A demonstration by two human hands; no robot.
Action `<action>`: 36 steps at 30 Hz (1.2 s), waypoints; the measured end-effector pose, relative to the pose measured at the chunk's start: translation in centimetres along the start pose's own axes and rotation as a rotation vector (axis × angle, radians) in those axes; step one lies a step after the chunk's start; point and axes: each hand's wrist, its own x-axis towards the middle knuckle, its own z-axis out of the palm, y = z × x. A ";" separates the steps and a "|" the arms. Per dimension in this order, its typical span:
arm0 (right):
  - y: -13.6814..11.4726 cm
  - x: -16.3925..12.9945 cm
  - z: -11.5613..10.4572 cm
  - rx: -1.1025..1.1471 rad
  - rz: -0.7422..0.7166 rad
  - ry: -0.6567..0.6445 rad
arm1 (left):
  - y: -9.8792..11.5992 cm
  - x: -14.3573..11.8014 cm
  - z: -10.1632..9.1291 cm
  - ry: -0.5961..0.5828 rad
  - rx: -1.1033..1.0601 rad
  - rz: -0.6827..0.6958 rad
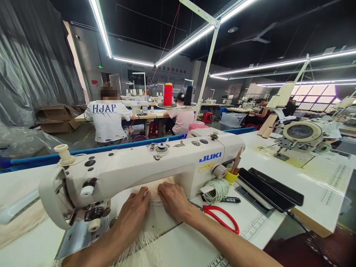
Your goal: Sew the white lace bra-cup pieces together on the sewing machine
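Your left hand (pixel 133 213) and right hand (pixel 174 200) lie flat, side by side, on the cream cloth (pixel 154 194) under the machine (pixel 144 167). Keep fingertips pressing evenly, clear of the needle.

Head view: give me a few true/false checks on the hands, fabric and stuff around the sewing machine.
1. Both hands rest flat on the cream fabric under the sewing machine arm. True: left hand and right hand press it side by side.
2. The red-handled scissors are in the right hand. False: they lie on the table just right of that wrist.
3. A red thread cone stands behind the machine. True.
4. The machine is black. False: it is white, with blue JUKI lettering.
5. A black marker lies on the table near the white cord coil. True.
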 end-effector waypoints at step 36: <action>-0.2 2.3 1.3 0.060 -0.033 0.036 | 0.7 -1.4 -1.6 -0.209 0.160 -0.035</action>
